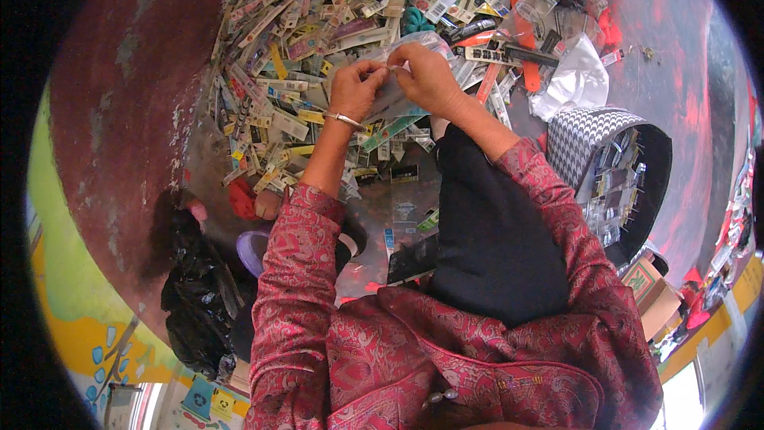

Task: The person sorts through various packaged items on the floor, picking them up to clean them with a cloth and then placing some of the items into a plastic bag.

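Note:
Above a heap of thin printed plastic packets (294, 40), my two hands meet with their fingertips nearly touching. My left hand (355, 94), a silver bangle at its wrist, is closed in a pinch on a clear plastic bag (388, 103). My right hand (428, 80) pinches the same bag from the other side. The clear film hangs below the fingers and shows again behind the right hand. Whether anything small sits between the fingertips, I cannot make out.
To the right stands a houndstooth box (585, 139) holding several small dark packets. A crumpled white bag (574, 80) lies behind it, and a cardboard box (649, 295) nearer. Black plastic bags (195, 295) slump at lower left by a purple ring (251, 251).

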The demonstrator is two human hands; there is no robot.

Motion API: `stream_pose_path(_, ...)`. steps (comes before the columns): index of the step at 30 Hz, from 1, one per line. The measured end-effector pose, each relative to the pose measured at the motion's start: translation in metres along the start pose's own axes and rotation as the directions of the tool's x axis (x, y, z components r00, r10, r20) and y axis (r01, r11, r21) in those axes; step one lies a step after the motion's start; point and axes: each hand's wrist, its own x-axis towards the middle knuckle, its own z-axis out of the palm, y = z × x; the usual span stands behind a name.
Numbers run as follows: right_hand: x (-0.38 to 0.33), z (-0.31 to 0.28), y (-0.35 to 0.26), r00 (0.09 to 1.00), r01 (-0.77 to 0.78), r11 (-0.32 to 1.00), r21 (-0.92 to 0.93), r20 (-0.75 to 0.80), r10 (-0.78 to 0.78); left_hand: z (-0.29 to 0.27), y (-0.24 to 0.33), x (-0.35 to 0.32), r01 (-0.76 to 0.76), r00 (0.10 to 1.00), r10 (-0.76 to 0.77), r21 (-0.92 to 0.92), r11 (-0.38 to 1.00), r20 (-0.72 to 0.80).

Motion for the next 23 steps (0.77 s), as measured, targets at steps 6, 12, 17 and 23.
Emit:
stream_pose_path(6,0.006,-0.004,0.014,0.933,-0.358,0.763,0.538,0.234,0.272,-0.001,-0.006,0.004,0.006,0.999,-0.007,0.018,1.000,0.036)
stream_pose_path(12,0.011,-0.011,0.022,0.843,-0.531,0.608,0.591,0.442,0.306,0.000,-0.002,0.003,0.103,0.994,-0.104,0.006,0.995,0.036)
stream_pose_path(17,0.008,-0.001,0.016,0.940,-0.289,0.822,0.490,0.311,0.144,-0.001,0.000,0.009,0.118,0.984,-0.133,0.125,0.985,0.116)
stream_pose_path(23,0.004,-0.006,0.005,0.988,0.067,0.996,-0.056,0.144,-0.058,-0.009,-0.009,0.016,0.127,0.975,-0.137,0.069,0.989,0.172)
